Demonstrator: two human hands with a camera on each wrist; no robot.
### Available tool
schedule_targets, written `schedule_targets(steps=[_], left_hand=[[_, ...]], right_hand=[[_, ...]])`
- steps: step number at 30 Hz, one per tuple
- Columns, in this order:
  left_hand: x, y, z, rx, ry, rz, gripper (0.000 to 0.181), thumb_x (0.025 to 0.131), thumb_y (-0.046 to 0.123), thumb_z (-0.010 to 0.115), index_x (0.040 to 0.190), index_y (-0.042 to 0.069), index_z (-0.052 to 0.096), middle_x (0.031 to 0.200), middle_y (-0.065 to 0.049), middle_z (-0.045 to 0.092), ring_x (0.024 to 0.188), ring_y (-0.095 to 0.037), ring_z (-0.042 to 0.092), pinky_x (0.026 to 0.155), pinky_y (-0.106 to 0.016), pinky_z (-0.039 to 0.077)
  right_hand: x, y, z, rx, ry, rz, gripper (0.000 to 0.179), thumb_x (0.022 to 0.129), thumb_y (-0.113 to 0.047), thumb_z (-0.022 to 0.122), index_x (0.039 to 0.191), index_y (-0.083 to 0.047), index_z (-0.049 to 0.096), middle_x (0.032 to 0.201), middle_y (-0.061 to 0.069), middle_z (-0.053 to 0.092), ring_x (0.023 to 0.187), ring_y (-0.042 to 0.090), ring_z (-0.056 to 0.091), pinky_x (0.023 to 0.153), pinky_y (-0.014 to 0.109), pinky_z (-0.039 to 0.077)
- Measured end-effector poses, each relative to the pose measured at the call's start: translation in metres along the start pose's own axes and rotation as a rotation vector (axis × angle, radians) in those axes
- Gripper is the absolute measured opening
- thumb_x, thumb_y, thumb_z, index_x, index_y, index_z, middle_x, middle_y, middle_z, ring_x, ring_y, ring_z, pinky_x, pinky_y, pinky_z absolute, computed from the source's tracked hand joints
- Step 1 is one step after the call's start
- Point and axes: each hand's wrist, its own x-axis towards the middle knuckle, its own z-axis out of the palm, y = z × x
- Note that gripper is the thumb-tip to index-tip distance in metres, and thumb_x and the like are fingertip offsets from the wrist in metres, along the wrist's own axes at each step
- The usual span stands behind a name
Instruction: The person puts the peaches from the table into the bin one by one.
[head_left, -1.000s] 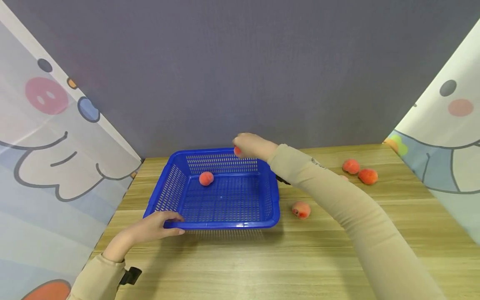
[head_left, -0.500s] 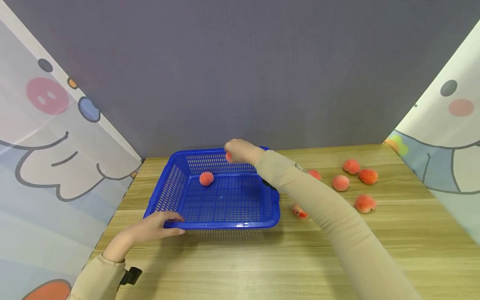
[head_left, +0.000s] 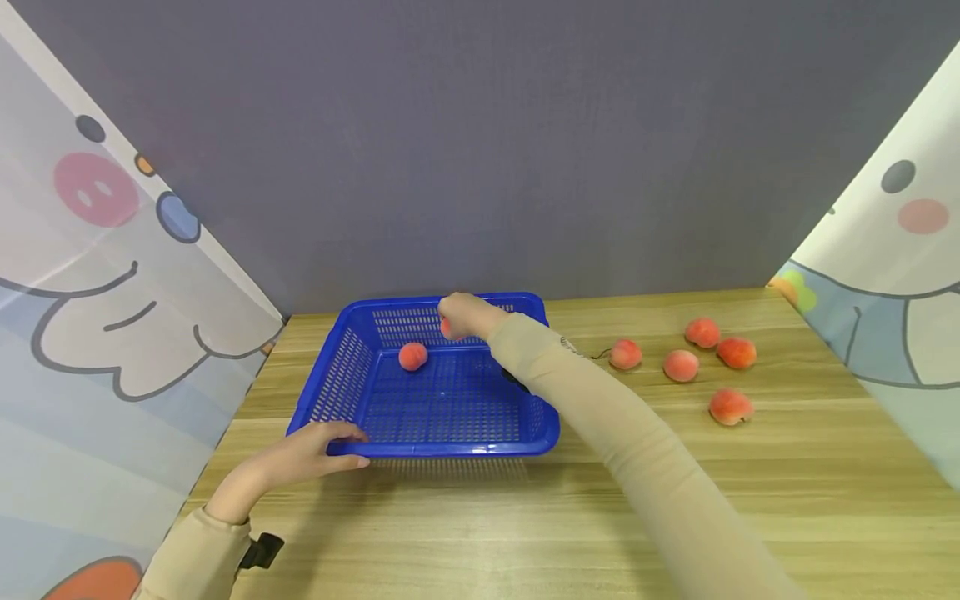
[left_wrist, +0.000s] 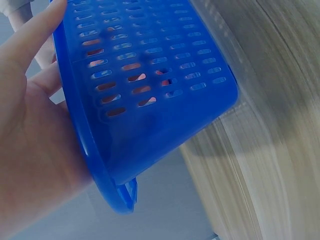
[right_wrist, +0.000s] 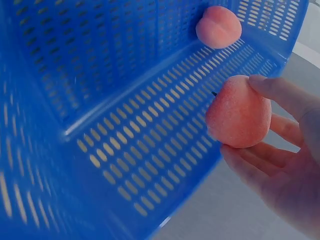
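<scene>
A blue plastic basket (head_left: 450,451) with slotted walls stands on the wooden table. My left hand (head_left: 303,454) grips its near left corner, thumb outside the rim and fingers over it. Between thumb and fingers, my right hand (head_left: 472,315) holds a peach (right_wrist: 240,112) above the basket floor, near the far wall. In the head view that peach is mostly covered by the hand. Another peach (head_left: 412,357) lies inside, toward the back left; the right wrist view shows it just beyond the held one. The left wrist view shows the basket's slotted outer wall (left_wrist: 150,135) close up.
Several peaches lie on the table (head_left: 795,467) to the right, among them a peach (head_left: 626,354) nearest the basket and a peach (head_left: 731,407) farther forward. A grey panel (head_left: 480,150) rises behind, with cartoon-printed sheets (head_left: 105,333) at both sides.
My right hand has moved left and lower over the basket with its peach. The forearm now hides one table peach and uncovers others. My left hand has stayed on the rim.
</scene>
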Motion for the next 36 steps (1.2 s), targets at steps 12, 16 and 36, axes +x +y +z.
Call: schedule_targets(steps=[12,16,36], left_hand=[[-0.002,0.003,0.0,0.019,0.019,0.019,0.032,0.084,0.035,0.058,0.099,0.007,0.061,0.094,0.003,0.062,0.084,-0.009,0.056,0.069,-0.027,0.046],[-0.002,0.004,0.0,0.017,0.012,0.006,0.033,0.084,0.037,0.057,0.1,0.007,0.061,0.095,0.002,0.062,0.086,-0.012,0.056,0.07,-0.028,0.047],[-0.001,0.004,0.001,0.013,0.017,0.004,0.033,0.085,0.037,0.057,0.1,0.008,0.061,0.095,0.003,0.061,0.086,-0.011,0.056,0.07,-0.029,0.047]], right_hand=[[0.009,-0.005,0.019,0.013,-0.052,0.057,0.019,0.074,0.002,0.054,0.061,-0.011,0.047,0.06,-0.002,0.045,0.055,0.012,0.038,0.051,0.021,0.032],[0.011,-0.003,0.026,0.016,-0.064,0.06,0.026,0.073,0.003,0.052,0.056,-0.013,0.041,0.055,-0.003,0.04,0.05,0.011,0.032,0.048,0.021,0.028],[0.012,-0.009,0.042,0.012,-0.119,0.103,0.026,0.072,0.006,0.049,0.056,-0.012,0.041,0.061,0.0,0.044,0.049,0.011,0.033,0.048,0.021,0.03]])
